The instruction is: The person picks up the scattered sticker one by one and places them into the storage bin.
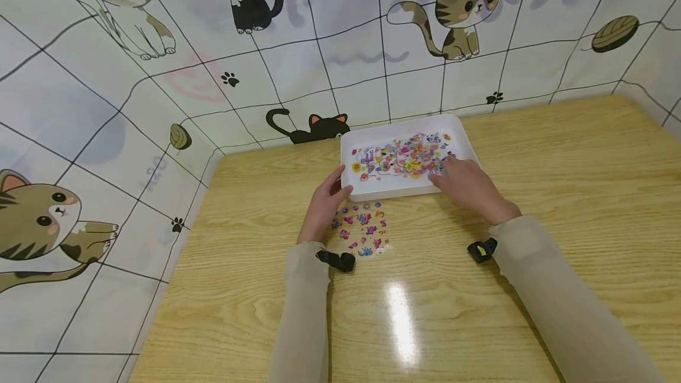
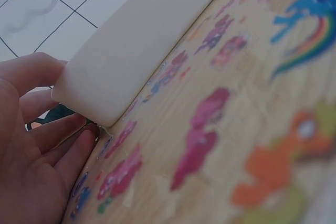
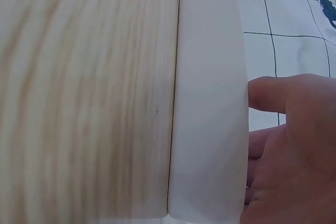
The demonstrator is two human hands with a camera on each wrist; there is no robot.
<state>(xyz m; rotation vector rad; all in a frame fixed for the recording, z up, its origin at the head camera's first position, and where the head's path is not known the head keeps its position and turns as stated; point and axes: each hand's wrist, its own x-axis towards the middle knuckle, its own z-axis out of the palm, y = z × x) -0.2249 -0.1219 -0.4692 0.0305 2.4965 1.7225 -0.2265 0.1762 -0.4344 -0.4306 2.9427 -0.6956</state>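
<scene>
A shallow white tray (image 1: 393,192) stands on the table, with a heap of small colourful stickers (image 1: 417,155) inside, thickest toward its right half. My left hand (image 1: 323,204) grips the tray's front left corner, thumb and fingers around the wall. In the left wrist view, its fingers (image 2: 73,153) curl at the lower corner of the wall. My right hand (image 1: 473,189) reaches over the front right rim, fingers in the tray at the edge of the sticker heap. Seen from the right wrist, the tray wall (image 3: 210,103) hides its fingertips.
On the wooden table (image 1: 436,324), a clear sticker sheet (image 1: 364,229) with pony-like figures lies just in front of the tray, beside my left wrist. Behind the tray rises a white wall covering (image 1: 356,64) with cartoon cats and a black grid. Another such wall stands on the left.
</scene>
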